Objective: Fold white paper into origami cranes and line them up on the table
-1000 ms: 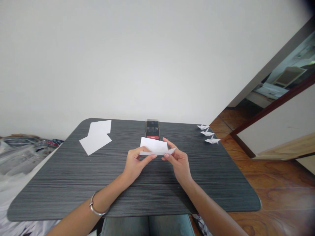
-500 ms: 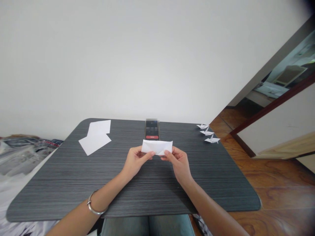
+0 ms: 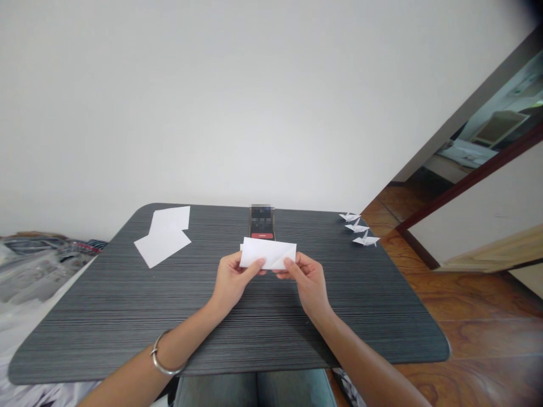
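Between my two hands, a folded sheet of white paper [image 3: 268, 252] is held up above the table, long side across, with faint diagonal creases on its face. My left hand [image 3: 233, 278] pinches its lower left part, thumb in front and fingers behind. On the lower right, my right hand [image 3: 309, 280] grips it the same way. The fingers behind the paper are mostly hidden. Just beyond the paper's top edge stands a phone [image 3: 262, 220], its lower end covered by the paper.
Two white paper sheets [image 3: 163, 247] lie overlapping on the dark table [image 3: 161, 316] at the far left. Three folded paper cranes [image 3: 357, 228] stand in a row by the right edge. Clear plastic bags [image 3: 38, 271] are heaped left of the table; a wall rises behind.
The folded paper has tilted, so its left end sits slightly higher and more of its front face shows. Both hands keep their grip and have barely shifted.
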Demonstrator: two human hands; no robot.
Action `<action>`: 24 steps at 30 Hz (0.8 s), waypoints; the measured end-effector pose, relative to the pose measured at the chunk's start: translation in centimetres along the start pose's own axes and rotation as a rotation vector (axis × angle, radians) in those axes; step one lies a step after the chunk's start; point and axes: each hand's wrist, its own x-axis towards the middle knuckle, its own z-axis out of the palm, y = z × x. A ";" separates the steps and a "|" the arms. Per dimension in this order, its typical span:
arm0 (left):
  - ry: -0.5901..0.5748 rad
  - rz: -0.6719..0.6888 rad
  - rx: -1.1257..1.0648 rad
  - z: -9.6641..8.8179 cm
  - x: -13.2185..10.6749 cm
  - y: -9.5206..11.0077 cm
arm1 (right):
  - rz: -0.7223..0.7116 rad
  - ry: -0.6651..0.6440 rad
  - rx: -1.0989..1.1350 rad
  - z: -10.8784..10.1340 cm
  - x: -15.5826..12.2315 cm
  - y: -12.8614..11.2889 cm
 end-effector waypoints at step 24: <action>-0.080 -0.111 -0.123 -0.1 -0.5 1.2 | -0.020 0.013 0.045 -0.3 -0.1 -0.7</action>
